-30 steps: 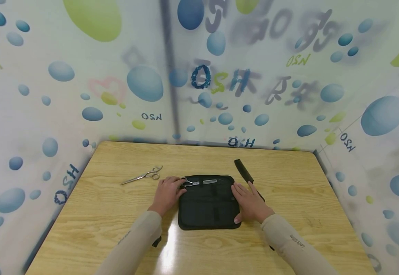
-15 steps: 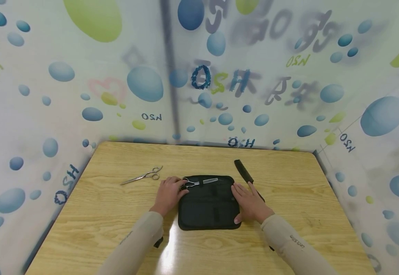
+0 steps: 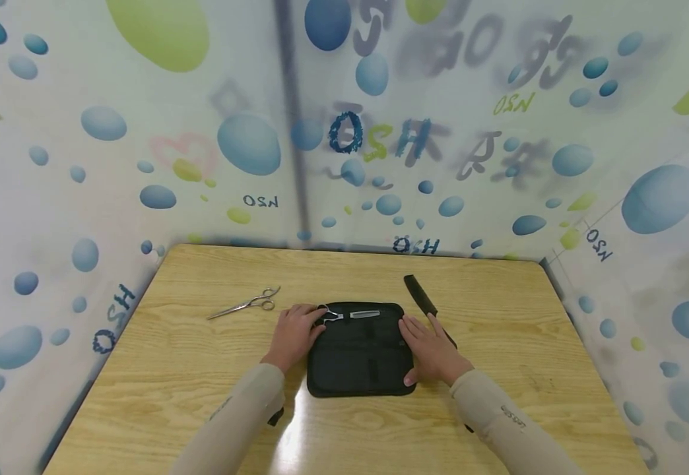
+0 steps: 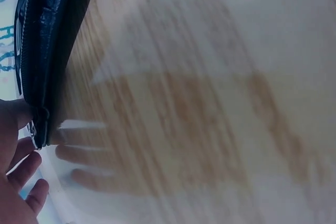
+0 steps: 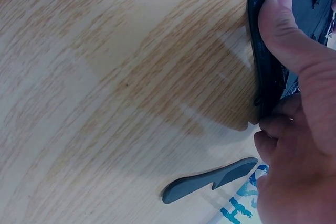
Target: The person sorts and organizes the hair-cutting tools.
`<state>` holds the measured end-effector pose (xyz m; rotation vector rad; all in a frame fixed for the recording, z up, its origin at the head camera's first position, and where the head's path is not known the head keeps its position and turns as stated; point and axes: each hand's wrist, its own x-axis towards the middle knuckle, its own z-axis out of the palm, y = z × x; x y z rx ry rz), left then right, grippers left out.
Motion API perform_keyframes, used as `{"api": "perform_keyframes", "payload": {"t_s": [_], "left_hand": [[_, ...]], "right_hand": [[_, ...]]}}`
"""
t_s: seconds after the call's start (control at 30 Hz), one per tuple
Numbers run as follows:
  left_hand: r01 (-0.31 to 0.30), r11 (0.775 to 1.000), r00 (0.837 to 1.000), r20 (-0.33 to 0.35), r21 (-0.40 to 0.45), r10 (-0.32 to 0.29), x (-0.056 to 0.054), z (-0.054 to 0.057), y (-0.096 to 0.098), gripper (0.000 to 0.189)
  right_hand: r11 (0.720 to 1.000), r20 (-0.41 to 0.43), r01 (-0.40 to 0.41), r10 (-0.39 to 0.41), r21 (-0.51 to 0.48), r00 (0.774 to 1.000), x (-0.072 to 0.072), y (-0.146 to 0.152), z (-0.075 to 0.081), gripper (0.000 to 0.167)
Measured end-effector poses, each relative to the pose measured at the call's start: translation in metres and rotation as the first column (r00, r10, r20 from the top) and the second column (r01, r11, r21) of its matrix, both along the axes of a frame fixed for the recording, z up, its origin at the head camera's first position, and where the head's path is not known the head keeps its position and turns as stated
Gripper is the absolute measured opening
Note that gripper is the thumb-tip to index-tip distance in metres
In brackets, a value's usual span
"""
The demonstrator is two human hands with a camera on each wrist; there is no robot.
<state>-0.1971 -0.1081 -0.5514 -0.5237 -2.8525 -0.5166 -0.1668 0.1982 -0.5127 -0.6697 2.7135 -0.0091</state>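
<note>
A black zip case [image 3: 341, 369] lies unfolded flat on the wooden table. Thinning scissors [image 3: 365, 315] lie along its far part, their shank passing under a dark elastic loop. My left hand [image 3: 291, 333] holds their finger rings between thumb and fingers at the case's far left corner. In the left wrist view, those fingertips [image 4: 38, 195] reach past the corner of the case. My right hand [image 3: 430, 349] grips the case's right edge. The right wrist view shows its thumb [image 5: 281, 17] pressing on the inside rim, other fingers bent against the outer side.
Another pair of scissors [image 3: 255, 302] rests on the table to the left of the case. A black comb [image 3: 420, 295] lies at the right, partly behind my right hand. Patterned walls stand behind the table [image 3: 202, 270] and at both sides.
My left hand has shifted slightly right, and the thinning scissors have slid a little further right through the loop. The right hand and the case stay in place.
</note>
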Motion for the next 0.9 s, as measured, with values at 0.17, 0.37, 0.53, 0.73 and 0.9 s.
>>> {"api": "perform_keyframes", "payload": {"t_s": [0.17,0.37,0.53,0.73,0.9], "left_hand": [[0.007,1.000,1.000,-0.008,-0.023,-0.007,-0.0019,-0.0008,0.0010,0.034],[0.008,0.999,1.000,0.000,-0.050,-0.008,-0.0022,0.0010,0.0018,0.035],[0.010,0.997,1.000,0.003,-0.073,-0.010,-0.0014,0.0048,0.0034,0.035],[0.010,0.994,1.000,0.000,-0.109,-0.010,-0.0012,0.0073,0.0051,0.035],[0.015,0.992,1.000,-0.008,-0.123,-0.016,-0.0024,0.0049,0.0060,0.035]], "right_hand": [[1.000,-0.005,-0.001,0.001,-0.001,1.000,-0.0009,0.0000,-0.0014,0.115],[1.000,-0.018,-0.002,0.002,0.001,1.000,-0.0016,-0.0003,-0.0018,0.115],[1.000,-0.016,-0.002,0.002,0.007,1.000,-0.0017,-0.0008,-0.0007,0.115],[1.000,-0.012,-0.001,0.001,0.013,1.000,-0.0012,-0.0003,0.0000,0.115],[1.000,-0.002,0.000,0.000,0.024,1.000,-0.0010,0.0001,-0.0008,0.116]]}}
